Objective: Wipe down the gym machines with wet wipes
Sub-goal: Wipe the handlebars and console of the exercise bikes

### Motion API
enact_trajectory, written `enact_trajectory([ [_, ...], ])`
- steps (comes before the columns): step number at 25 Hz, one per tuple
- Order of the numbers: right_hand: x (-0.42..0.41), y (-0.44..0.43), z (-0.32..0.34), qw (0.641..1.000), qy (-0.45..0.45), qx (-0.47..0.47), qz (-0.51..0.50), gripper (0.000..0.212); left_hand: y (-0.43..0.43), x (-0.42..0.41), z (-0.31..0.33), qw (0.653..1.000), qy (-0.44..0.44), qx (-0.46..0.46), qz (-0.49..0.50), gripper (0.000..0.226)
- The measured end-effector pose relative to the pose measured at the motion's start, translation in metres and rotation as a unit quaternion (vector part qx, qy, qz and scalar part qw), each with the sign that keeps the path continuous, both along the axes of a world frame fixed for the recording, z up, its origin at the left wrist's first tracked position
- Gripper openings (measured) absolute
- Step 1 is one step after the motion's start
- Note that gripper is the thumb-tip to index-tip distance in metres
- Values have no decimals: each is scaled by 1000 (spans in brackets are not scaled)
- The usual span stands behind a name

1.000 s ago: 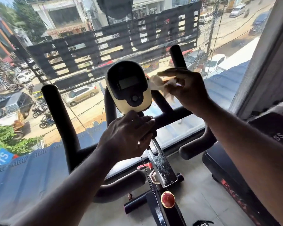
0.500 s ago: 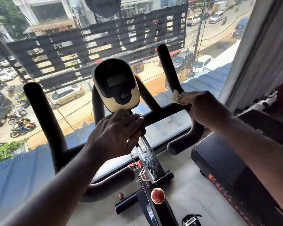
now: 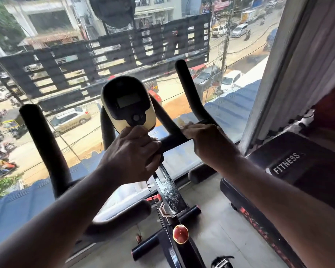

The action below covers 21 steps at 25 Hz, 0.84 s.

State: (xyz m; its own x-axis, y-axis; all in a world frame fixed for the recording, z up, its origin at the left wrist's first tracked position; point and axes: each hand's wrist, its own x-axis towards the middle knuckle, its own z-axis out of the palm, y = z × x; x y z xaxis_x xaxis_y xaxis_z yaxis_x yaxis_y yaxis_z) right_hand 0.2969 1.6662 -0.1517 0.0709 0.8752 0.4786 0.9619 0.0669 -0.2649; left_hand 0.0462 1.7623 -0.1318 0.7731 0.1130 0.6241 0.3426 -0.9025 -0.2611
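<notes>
The person stands over a black exercise bike parked close against a large window, with a busy street showing far below through the glass.

The left hand is closed, its fingers curled round the middle of the crossbar, right where the mount of the console comes down to meet it. The console is cream-edged with a black face, a dark screen and one round button, and it is tipped back toward the person; the knuckles of that hand sit just beneath its lower edge.

The right hand is farther along the same crossbar, at the foot of the right upright grip. Its fingers are bent over the bar and hold the wet wipe against it. Only a pale edge of the wipe peeps out past the fingertips; the rest is hidden under the hand.

The left upright grip rises well apart from both hands, untouched. Below the crossbar a scuffed metal post slopes down to the frame, with a coiled cable hanging beside it and a red knob lower down. A pedal shows at the bottom edge, above the grey floor.

To the right, just beside the bike, stands a dark treadmill marked FITNESS.
</notes>
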Motion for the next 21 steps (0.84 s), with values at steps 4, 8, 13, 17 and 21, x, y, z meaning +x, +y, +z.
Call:
enact_trajectory([
  [4, 40, 10, 6, 990, 6, 11, -138, 43, -2, -1, -1, 1000, -3, -26, 10, 25],
  [8, 13, 25, 15, 997, -60, -45, -27, 35, -1, -1, 1, 1000, -3, -25, 9, 25],
  [13, -1, 9, 12, 992, -46, 1, -119, 51, -3, -2, 0, 1000, 0, -20, 19, 25],
  [17, 1, -1, 16, 984, 50, -22, -167, 35, -2, -1, 1, 999, 8, -25, 20, 27],
  [21, -32, 4, 23, 977, 111, -69, -170, 13, -4, -1, 0, 999, -9, -41, 18, 22],
])
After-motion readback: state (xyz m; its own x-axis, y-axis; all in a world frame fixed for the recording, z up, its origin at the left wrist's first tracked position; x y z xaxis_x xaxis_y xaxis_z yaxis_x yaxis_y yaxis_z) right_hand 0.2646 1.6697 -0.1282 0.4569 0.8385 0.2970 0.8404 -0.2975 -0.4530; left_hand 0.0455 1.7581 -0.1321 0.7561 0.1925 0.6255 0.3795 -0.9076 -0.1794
